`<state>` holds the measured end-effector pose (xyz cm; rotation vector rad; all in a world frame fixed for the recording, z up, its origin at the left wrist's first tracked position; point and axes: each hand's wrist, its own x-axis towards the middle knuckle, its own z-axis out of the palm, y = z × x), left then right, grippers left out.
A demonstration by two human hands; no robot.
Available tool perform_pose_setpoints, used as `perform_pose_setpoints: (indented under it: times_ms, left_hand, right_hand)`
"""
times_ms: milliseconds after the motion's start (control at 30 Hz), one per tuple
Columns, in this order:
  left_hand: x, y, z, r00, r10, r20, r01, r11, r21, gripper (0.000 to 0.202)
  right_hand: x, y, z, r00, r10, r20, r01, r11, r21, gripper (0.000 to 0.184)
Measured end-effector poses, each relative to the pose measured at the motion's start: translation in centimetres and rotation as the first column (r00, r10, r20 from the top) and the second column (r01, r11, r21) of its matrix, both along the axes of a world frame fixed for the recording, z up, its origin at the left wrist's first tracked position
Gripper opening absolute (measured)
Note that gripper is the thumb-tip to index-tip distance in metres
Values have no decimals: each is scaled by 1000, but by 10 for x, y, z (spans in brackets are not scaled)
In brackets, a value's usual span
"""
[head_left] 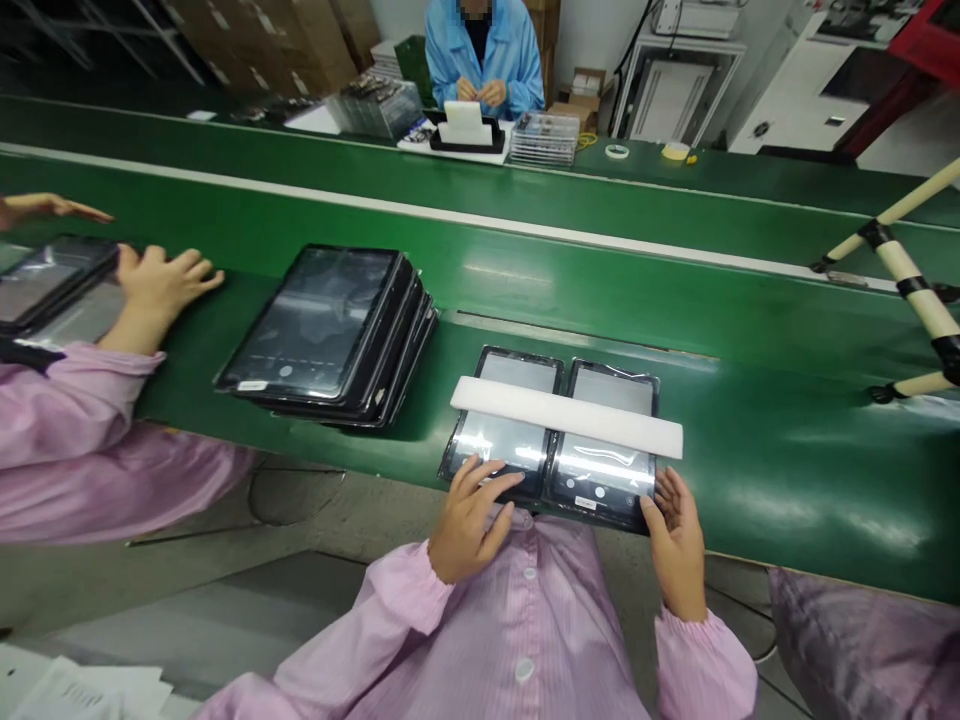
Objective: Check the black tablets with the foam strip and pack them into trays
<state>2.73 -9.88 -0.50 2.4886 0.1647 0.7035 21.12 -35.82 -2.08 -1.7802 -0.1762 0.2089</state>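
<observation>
The left tablet (pixel 499 443) and the right tablet (pixel 604 464) lie side by side at the near edge of the green bench (pixel 772 440), close in front of the person in pink. The left hand (pixel 469 520) is wide, fingers spread over the lower end of the left tablet; whether every fingertip rests on the glass I can't make out. The right hand (pixel 677 530) has its thumb at the right tablet's lower corner, fingers past the side edge, perhaps to steady it; I cannot tell if that grip really pinches.

A white strip (pixel 566 415), foam by its look, crosses both tablets and hides a band of each screen. Laid that way, it may be keeping the pair in line. To the left sits a stack of tablets (pixel 319 315), its lower layers slightly askew, presumably piled within easy reach.

Farther left, a neighbour's hand (pixel 161 288) touches a panel (pixel 71 265) cut off by the edge of view. Across the bench, a co-worker in blue (pixel 442 60) holds both hands together behind a black tray (pixel 501 140); what the fingers hold is too small to tell.
</observation>
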Motion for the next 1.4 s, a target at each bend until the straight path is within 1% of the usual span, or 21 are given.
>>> perform_pose_setpoints:
  times_ms: [100,167,233,333,467,567,633,667,767,833,900,1000,1167,1233,1333,1400]
  left_hand:
    - [2,-2,-3,999,-20,-34,22,998,54,54]
    - [3,-1,-6,999,-23,-25,24,998,59,55]
    - [3,0,-7,1000,-2,1,2,999,32,54]
    - [2,1,-6,997,65,52,-64,997,-34,51]
    - [10,9,4,983,158,91,-148,983,-110,45]
    - [26,23,17,980,186,78,-173,974,-145,40]
    - [43,36,26,986,159,43,-152,979,-134,43]
    - [52,43,30,992,127,15,-124,985,-117,47]
    - [79,62,36,992,-14,-123,8,999,-50,60]
    - [95,71,37,967,-98,-234,95,995,-22,67]
    - [105,78,37,932,-161,-325,168,986,-6,69]
    - [114,83,36,896,-211,-390,237,971,18,66]
    - [119,88,32,902,-231,-366,258,966,26,59]
    - [121,89,33,903,-245,-353,269,963,21,55]
    - [117,88,43,922,-265,-281,278,961,7,49]
    - [105,86,55,959,-217,-185,216,976,-25,49]
  right_hand:
    - [-1,0,-1,1000,7,16,-7,1000,-5,71]
    - [-2,0,0,999,22,30,-22,1000,-11,70]
    - [-3,0,1,999,32,39,-31,999,-22,70]
    - [-4,3,2,998,27,53,-24,998,-53,74]
    - [-4,4,0,997,11,78,-5,997,-76,80]
    - [-5,3,-1,999,10,48,-9,999,-39,75]
    - [-5,1,-2,1000,7,29,-7,1000,-8,71]
    - [-4,1,-2,1000,4,26,-4,1000,3,70]
    - [-3,1,-2,1000,-3,24,3,1000,9,72]
    - [-2,0,-4,1000,-2,20,2,1000,11,73]
    - [-1,0,-5,1000,-1,17,1,1000,16,73]
    - [-1,-1,-8,1000,3,18,-4,1000,24,75]
    - [-1,-1,-11,1000,7,29,-7,1000,27,75]
    - [0,-1,-10,1000,8,30,-9,1000,26,74]
    - [0,-1,-8,1000,4,28,-5,1000,19,75]
    - [0,0,-7,1000,-1,25,1,1000,16,75]
